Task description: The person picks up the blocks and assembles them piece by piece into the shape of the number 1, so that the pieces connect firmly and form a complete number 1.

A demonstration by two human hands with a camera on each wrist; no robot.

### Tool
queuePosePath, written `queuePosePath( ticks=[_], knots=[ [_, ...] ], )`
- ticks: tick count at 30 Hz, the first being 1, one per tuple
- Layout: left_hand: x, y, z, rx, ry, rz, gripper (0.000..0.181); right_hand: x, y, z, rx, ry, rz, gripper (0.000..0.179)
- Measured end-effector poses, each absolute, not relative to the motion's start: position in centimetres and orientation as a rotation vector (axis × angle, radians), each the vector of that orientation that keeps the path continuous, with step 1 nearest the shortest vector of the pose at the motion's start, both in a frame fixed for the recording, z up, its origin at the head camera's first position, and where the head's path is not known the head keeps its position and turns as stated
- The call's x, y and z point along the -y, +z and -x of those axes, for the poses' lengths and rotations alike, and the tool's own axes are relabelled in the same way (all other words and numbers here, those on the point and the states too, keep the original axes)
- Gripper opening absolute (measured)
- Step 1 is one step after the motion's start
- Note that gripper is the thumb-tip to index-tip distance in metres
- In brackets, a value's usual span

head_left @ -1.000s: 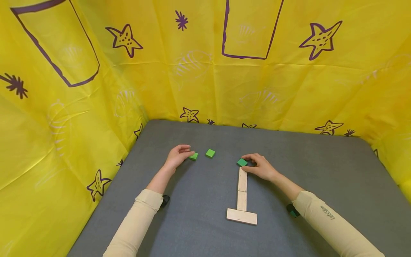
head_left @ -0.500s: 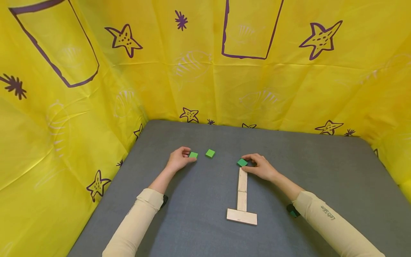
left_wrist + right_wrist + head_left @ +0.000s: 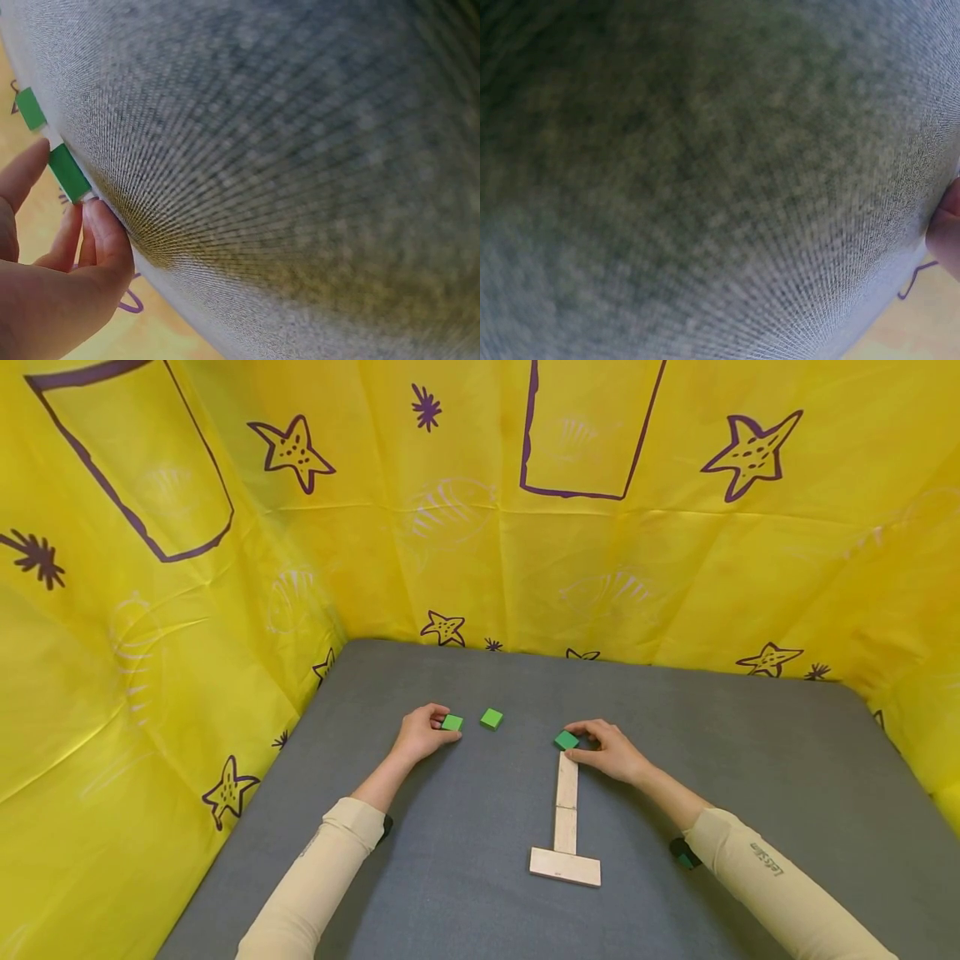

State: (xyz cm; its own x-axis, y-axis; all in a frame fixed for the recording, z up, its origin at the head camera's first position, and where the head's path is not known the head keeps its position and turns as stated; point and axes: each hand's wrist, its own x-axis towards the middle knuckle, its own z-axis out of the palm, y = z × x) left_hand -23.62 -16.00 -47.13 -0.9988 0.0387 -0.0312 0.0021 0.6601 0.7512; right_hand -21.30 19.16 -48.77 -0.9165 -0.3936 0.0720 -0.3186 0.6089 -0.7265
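My left hand [image 3: 422, 735] pinches a light green square block [image 3: 452, 723] on the table, thumb at its near side and fingers at its far side. In the left wrist view, the thumb and fingers of the left hand [image 3: 67, 277] stand at either end of this block [image 3: 70, 172]. A second light green block [image 3: 491, 719] lies just to its right. Farther right, my right hand [image 3: 609, 752] holds a darker green block [image 3: 566, 740] between thumb and index finger. This block sits at the far end of a plain wooden plank [image 3: 567, 779]. Only a fingertip [image 3: 945, 232] shows in the right wrist view.
Another wooden plank [image 3: 566, 830] continues the line toward me, ending at a crosswise plank [image 3: 565, 866] that forms an upside-down T. Grey cloth covers the table [image 3: 450, 860]. Yellow curtains [image 3: 465, 560] with starfish drawings rise behind and beside it.
The left hand has shifted slightly toward me and right, its thumb moving from over the light green block to its near side. The right hand and darker block have stayed put.
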Motion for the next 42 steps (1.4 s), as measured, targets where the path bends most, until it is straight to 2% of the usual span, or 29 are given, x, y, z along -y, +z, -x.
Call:
queuePosePath(
  ticks=[27, 42],
  knots=[
    [15.8, -46.9, 23.5, -2.836, 1.265, 0.018, 0.046, -19.1, -48.7, 21.2, -2.733, -1.207, 0.597, 0.044],
    [15.3, -46.5, 22.6, -2.72, 1.562, 0.11, 0.048, -19.1, -48.8, 21.1, -2.733, -1.209, 0.581, 0.044]
  ],
)
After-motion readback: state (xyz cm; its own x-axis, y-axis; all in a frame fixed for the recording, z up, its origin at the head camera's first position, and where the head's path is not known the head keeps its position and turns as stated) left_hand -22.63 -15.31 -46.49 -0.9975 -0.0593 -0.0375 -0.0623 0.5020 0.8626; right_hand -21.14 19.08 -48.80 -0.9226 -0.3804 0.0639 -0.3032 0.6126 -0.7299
